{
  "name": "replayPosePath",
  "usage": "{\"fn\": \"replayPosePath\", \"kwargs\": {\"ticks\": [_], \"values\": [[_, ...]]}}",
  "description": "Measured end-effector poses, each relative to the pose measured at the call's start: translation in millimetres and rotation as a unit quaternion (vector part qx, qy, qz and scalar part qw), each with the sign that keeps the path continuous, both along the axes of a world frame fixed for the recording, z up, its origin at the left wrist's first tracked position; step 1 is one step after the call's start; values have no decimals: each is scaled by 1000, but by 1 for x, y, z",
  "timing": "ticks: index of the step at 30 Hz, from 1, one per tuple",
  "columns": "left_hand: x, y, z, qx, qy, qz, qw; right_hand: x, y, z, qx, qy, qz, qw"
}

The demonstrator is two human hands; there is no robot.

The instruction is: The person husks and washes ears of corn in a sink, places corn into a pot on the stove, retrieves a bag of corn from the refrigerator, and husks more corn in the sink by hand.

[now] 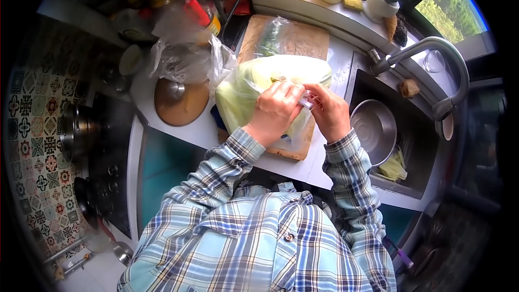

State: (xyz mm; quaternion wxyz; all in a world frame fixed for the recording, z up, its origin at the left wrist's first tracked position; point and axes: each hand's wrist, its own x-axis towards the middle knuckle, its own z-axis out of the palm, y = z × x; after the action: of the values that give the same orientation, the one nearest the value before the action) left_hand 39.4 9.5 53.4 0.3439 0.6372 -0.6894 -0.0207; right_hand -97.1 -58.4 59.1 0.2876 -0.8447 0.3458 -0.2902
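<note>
White counter (339,70), wooden board (305,40), bagged vegetables (240,92)

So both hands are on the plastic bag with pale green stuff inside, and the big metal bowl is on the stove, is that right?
No, the big metal bowl isn't on the stove; the head view shows it in the sink. The rest is right: left hand and right hand are on the plastic bag.

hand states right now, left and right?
Left hand: closed, holding the clear plastic bag.
Right hand: closed, fingertips pinching bunched plastic of the same bag.
</note>
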Motion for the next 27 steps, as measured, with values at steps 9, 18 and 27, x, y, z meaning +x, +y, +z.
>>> {"fn": "replayPosePath", "kwargs": {"ticks": [9,18,27], "values": [[11,16,20,-24,242,56,968,7,-8,30,-13,-27,29,999],[17,11,12,-15,-55,45,997,-12,-11,48,180,-149,94,968],[67,58,33,8,51,10,999,6,-13,-17,-172,54,-130,975]]}}
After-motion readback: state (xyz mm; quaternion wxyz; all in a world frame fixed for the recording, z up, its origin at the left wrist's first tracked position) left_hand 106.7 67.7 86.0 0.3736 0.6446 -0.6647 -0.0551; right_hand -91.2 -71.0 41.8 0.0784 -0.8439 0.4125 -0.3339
